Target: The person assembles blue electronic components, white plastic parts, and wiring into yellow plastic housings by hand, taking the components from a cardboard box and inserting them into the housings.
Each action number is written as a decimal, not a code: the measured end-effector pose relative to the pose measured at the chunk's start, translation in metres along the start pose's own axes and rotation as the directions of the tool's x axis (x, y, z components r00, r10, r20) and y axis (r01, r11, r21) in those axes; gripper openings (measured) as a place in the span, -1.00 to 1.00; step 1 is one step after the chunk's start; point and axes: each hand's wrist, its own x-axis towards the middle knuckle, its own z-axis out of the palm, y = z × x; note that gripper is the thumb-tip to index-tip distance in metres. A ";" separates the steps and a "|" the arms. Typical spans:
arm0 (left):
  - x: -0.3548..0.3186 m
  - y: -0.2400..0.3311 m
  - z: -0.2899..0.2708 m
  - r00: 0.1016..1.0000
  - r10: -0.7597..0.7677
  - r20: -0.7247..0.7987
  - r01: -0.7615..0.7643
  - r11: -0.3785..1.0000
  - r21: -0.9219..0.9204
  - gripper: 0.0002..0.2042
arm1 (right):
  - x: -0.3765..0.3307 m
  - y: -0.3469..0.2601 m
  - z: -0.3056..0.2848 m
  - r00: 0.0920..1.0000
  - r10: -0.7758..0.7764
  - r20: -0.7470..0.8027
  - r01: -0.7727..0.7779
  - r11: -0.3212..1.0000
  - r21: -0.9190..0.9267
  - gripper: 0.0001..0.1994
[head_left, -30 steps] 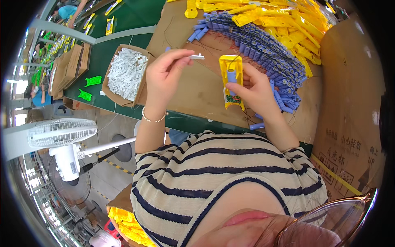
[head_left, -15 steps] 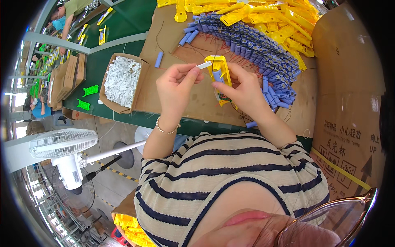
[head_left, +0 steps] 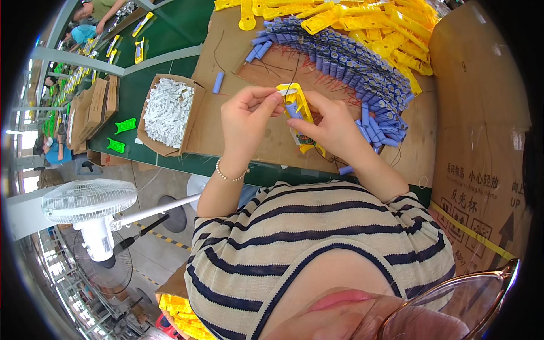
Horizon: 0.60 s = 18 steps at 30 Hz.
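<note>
My right hand (head_left: 330, 120) grips a yellow plastic housing (head_left: 302, 103) over the cardboard-covered table, its thumb by the blue cylindrical battery (head_left: 292, 110) lying inside. Near the housing's lower end a small green circuit board (head_left: 305, 139) with wires shows. Between the pinched fingertips of my left hand (head_left: 250, 110) is a small white plastic strip (head_left: 288, 91), held at the housing's upper end. Whether the strip is seated in the housing, I cannot tell. A dark wire rises from that upper end.
Left of my hands stands a cardboard box (head_left: 196, 113) of white strips, beside two green plastic pieces (head_left: 125, 126). Wired blue batteries (head_left: 351, 62) lie massed at the right, below piled yellow housings (head_left: 391, 28). A tall carton (head_left: 473, 107) borders the right side; a white fan (head_left: 90, 201) stands left.
The white strip has gone from beside the housing's upper end to inside its outline. The housing has tilted and shifted slightly left, and my left fingers now meet its edge.
</note>
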 end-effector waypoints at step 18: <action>0.094 -0.011 -0.079 0.855 -0.375 0.358 0.075 0.773 0.630 -0.80 | -0.006 0.051 -0.014 0.972 0.216 0.095 -0.230 0.959 0.168 -0.54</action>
